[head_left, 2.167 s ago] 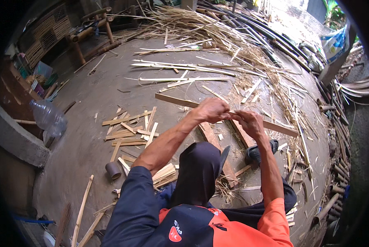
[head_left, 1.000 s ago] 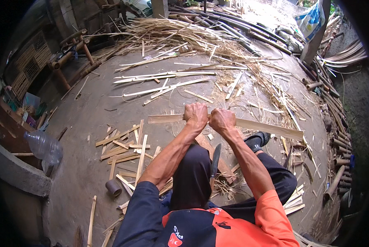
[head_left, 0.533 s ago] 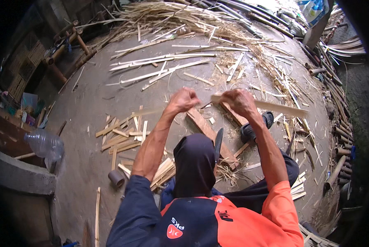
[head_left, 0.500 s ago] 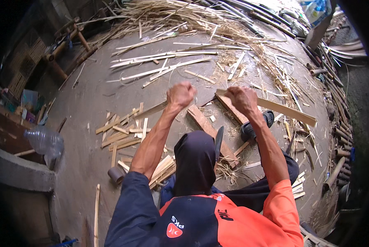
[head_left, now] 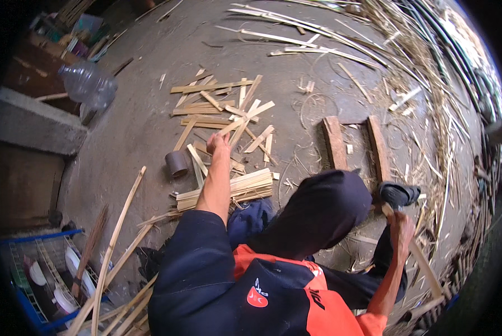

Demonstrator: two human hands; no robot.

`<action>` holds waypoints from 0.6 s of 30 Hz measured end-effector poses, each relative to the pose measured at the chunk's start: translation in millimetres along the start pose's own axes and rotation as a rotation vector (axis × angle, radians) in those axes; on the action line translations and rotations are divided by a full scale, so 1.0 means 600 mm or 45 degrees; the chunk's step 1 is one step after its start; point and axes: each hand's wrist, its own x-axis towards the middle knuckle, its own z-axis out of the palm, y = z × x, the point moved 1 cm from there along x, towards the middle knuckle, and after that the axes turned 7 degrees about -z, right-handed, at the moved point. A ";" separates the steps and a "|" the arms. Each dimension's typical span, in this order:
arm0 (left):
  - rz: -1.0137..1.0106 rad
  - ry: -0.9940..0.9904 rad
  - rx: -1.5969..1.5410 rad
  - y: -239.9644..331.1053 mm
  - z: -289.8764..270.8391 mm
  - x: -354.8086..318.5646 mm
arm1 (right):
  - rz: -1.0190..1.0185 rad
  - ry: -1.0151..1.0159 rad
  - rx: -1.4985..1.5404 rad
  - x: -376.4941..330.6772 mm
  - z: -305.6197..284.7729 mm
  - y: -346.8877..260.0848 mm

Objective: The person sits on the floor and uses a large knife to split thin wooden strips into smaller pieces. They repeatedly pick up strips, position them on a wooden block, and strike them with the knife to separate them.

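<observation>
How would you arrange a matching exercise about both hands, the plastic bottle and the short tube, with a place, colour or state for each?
1. left hand
2. right hand
3. plastic bottle
4. short tube

A. transparent
B. at the scattered short strips
C. brown
D. holding a long flat strip

Pairs: 1-B; 2-D; 3-A; 4-C

A clear plastic bottle (head_left: 91, 85) is just beside a grey concrete ledge (head_left: 38, 123).

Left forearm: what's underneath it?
A bundle of pale strips appears to pass beneath, showing on both sides of the left forearm. Loose strips lie on the floor beyond the left hand. Whatever is directly under the arm is covered.
</observation>
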 end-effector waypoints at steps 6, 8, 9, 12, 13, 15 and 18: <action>-0.115 0.089 -0.303 -0.025 -0.043 0.083 | 0.105 -0.068 0.036 -0.028 0.038 0.067; -0.064 0.139 -0.304 -0.032 -0.012 0.105 | 0.158 -0.113 0.010 -0.025 0.012 0.069; -0.056 0.091 -0.308 -0.032 0.000 0.110 | 0.203 -0.161 -0.040 -0.025 0.003 0.075; -0.157 -0.091 -0.414 -0.029 0.024 0.135 | 0.402 -0.240 0.015 -0.050 0.031 0.165; -0.161 -0.126 -0.481 -0.020 0.005 0.143 | 0.380 -0.257 0.062 -0.047 0.023 0.162; -0.166 -0.216 -0.602 -0.017 -0.009 0.143 | 0.303 -0.268 0.011 -0.053 0.021 0.174; -0.053 -0.274 -0.593 -0.030 -0.019 0.111 | 0.268 -0.194 0.148 -0.089 0.052 0.221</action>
